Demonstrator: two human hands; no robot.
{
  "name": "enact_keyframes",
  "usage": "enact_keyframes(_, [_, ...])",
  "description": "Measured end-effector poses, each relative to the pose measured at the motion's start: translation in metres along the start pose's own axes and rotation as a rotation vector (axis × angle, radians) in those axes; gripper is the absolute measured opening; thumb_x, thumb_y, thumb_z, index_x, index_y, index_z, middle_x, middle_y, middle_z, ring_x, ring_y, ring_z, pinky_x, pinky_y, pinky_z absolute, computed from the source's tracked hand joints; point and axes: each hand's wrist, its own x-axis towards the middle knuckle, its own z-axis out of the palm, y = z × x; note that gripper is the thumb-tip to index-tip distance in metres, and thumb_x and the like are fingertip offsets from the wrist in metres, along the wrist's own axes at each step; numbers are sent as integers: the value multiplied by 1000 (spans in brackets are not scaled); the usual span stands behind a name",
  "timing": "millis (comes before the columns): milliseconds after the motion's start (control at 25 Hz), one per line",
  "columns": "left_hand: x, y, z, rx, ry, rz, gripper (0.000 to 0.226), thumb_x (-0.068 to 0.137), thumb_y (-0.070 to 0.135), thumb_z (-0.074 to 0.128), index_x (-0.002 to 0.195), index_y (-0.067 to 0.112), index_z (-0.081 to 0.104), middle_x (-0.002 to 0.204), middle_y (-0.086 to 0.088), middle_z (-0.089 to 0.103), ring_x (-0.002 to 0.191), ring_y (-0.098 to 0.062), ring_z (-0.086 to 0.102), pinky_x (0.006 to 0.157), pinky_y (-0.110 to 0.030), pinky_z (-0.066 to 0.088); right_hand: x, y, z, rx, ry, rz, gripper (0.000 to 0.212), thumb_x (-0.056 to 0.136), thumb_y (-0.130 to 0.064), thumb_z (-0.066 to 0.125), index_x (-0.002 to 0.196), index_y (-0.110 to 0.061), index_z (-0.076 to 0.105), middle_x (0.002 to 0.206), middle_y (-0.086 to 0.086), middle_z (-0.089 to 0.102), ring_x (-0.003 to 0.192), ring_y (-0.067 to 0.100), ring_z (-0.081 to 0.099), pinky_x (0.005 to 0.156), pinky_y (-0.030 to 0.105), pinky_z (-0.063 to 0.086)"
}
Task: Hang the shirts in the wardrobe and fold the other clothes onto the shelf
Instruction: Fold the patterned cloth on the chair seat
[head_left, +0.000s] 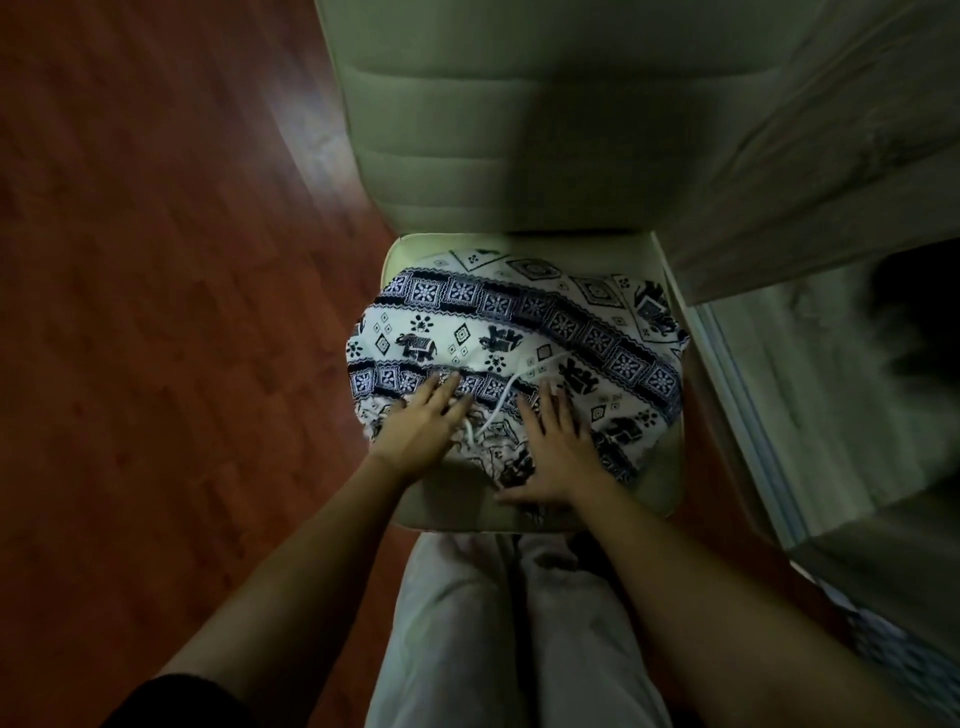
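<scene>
Cloth (519, 332): patterned, spread on the chair (667, 467) seat.
Your left hand (423, 423): flat at its 7 o'clock, fingers (448, 388) straight.
Your right hand (556, 449): flat at 6 o'clock, fingers (548, 401) straight.

Left hand (423, 423): just left of frame centre; palm down, flat; fingers straight and close together, pointing toward upper right.
Right hand (553, 447): just right of centre; palm down, flat; fingers straight, pointing up the frame; thumb splayed out to the left.
Hand spacing: near each other, not touching; fingertips roughly level.
Left forearm (291, 545): bare; runs diagonally from lower left to the wrist.
Right forearm (701, 587): bare; runs diagonally from lower right to the wrist.
Sleeve (176, 701): dark; lower-left edge, on the left upper arm.
Legs (498, 623): pale trousers; bottom centre, between the arms.
</scene>
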Motion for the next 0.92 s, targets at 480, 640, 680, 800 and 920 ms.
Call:
enact_keyframes(480, [24, 0, -21, 24, 633, 58, 49, 76, 16, 75, 108, 8, 39, 98, -21, 57, 82, -34, 57, 62, -46, 54, 19, 26, -43, -313, 660, -68, 87, 52, -6, 80, 131, -20, 47, 128, 13, 54, 115, 32, 50, 98, 49, 40])
enact_keyframes(640, [21, 6, -37, -296, 658, 44, 40, 81, 11, 69, 112, 6, 44, 79, -20, 62, 66, -33, 61, 50, -36, 49, 15, 16, -33, -261, 618, -239, 76, 53, -8, 81, 118, -24, 45, 117, 20, 60, 94, 37, 59, 66, 44, 54])
enact_keyframes(680, [22, 5, -43, -270, 658, 40, 40, 81, 15, 70, 111, 7, 44, 73, -17, 63, 59, -31, 60, 46, -33, 45, 14, 16, -31, -237, 566, -293, 67, 58, -5, 80, 113, -23, 47, 120, 22, 58, 91, 41, 61, 57, 44, 54])
enact_keyframes(800, [23, -19, -49, -23, 639, 226, 45, 77, 17, 75, 105, 12, 40, 73, -13, 66, 52, -27, 61, 37, -25, 39, 5, 24, -43, -338, 503, -397, 40, 61, 1, 77, 94, -9, 57, 130, 19, 54, 92, 39, 62, 41, 38, 50])
enact_keyframes(920, [10, -32, -67, 162, 502, 383, 35, 90, 27, 55, 121, 19, 42, 105, -12, 68, 81, -31, 67, 49, -32, 53, -12, 20, -72, -399, 431, -313, 28, 87, -3, 54, 115, -7, 52, 148, 11, 35, 120, 38, 47, 64, 44, 54])
